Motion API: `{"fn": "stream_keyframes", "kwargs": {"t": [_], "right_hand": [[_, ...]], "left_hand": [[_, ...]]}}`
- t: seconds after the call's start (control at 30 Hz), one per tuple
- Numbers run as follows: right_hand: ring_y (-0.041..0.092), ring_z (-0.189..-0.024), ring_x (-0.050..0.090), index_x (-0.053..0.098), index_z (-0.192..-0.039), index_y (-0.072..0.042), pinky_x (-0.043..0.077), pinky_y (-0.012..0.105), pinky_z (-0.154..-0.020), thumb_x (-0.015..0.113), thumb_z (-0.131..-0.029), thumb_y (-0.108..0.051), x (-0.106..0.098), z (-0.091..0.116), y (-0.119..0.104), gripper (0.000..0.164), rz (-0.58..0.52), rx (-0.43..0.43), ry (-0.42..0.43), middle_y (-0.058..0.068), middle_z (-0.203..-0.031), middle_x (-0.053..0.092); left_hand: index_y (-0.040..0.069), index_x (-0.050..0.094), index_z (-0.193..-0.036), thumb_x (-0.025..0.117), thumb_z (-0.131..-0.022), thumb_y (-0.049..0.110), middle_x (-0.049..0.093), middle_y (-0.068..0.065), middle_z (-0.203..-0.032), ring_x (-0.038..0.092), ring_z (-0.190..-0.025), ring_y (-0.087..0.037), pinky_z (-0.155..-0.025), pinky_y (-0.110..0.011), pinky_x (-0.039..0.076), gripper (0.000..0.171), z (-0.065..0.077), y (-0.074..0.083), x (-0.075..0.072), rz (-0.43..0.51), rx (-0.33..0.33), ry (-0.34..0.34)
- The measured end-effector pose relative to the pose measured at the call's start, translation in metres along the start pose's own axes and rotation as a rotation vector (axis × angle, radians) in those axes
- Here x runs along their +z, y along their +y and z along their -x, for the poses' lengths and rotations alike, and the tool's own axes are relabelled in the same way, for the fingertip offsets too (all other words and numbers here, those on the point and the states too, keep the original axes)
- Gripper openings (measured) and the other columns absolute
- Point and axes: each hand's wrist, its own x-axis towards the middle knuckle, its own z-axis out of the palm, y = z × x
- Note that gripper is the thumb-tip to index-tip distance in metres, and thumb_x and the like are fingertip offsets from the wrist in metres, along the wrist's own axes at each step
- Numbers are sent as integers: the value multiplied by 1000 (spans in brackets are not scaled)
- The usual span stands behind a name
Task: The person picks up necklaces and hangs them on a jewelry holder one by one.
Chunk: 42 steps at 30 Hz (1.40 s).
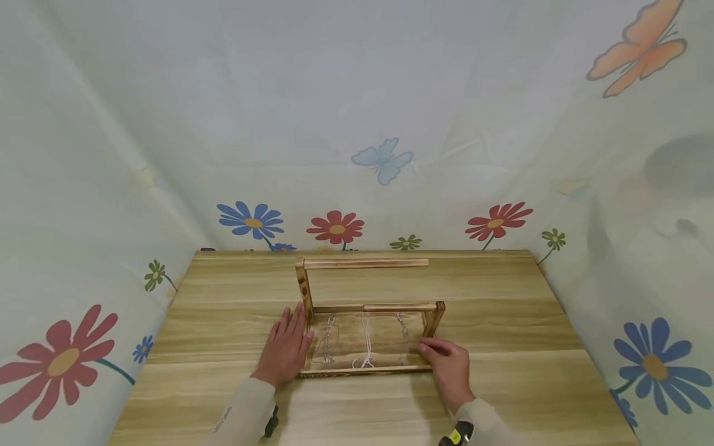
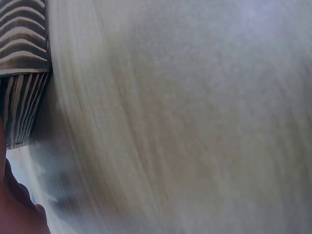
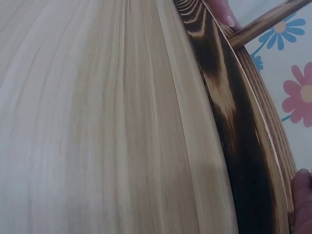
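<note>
A scorched-grain wooden tray point(image 1: 365, 371) lies on the table, shallow and rectangular. From its left end rises a wooden post point(image 1: 303, 282) with a bar point(image 1: 365, 263) reaching right from the top. A shorter post point(image 1: 437, 319) at the right end carries a second bar point(image 1: 398, 307) pointing left. Inside the tray are thin metal chains point(image 1: 404, 328) and a white cord point(image 1: 367, 341). My left hand point(image 1: 284, 347) rests along the tray's left end, fingers straight. At the right end, my right hand point(image 1: 450, 365) pinches the tray's side between thumb and curled fingers.
The wood-grain table point(image 1: 223, 322) runs to a pale fabric wall point(image 1: 357, 93) printed with flowers and butterflies. Similar fabric closes off both sides. The left wrist view mostly shows tabletop, with the striped tray corner point(image 2: 23, 53) at its edge.
</note>
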Motion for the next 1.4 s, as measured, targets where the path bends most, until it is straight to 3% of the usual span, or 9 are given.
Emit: {"fn": "stream_keyframes", "kwargs": {"t": [0.3,0.47,0.6,0.77,0.93,1.13,1.4], "right_hand": [[4,-80,74,80,-101,4,58,17,-72,82,-86,0,21,0,-5,16,-31,5,-20,21,-101,80],[24,-88,79,74,-113,11,64,26,-75,75,-91,2,35,-6,-7,23,-100,69,-33,29,-108,76],[34,-88,79,71,-119,12,65,33,-76,69,-95,2,48,-14,-7,26,-84,98,-47,32,-106,75],[28,-81,79,67,-119,16,66,34,-74,67,-95,3,62,-20,-11,27,-129,148,-44,27,-97,74],[19,-72,76,63,-118,18,65,30,-66,66,-91,8,73,-25,-16,29,-203,228,15,22,-91,74],[18,-66,74,62,-110,13,64,31,-62,64,-89,10,84,-32,-13,22,-229,300,62,17,-86,72],[15,-56,70,59,-100,6,61,31,-53,64,-92,6,90,-37,-13,9,-245,309,83,13,-76,70]], "left_hand": [[1,21,-166,30,-114,43,19,-16,-175,16,-161,-47,-127,-67,17,67,0,-4,4,30,17,29],[2,18,-167,29,-114,44,15,-14,-176,12,-162,-45,-127,-67,15,67,0,-4,2,34,3,-3],[1,20,-166,32,-114,41,19,-15,-175,14,-162,-46,-127,-67,17,66,0,-2,-2,17,0,2],[2,19,-166,31,-115,42,17,-13,-176,13,-162,-44,-128,-66,17,66,-1,0,-4,-9,-10,-16],[3,17,-166,30,-115,42,13,-11,-177,11,-163,-43,-128,-67,16,67,0,2,-5,-21,-15,-39],[3,17,-166,30,-115,43,13,-12,-177,11,-163,-43,-128,-67,15,67,1,0,-4,-2,-22,-38],[0,23,-165,32,-114,43,21,-17,-174,16,-161,-47,-124,-70,18,67,1,-1,-2,14,8,0]]}}
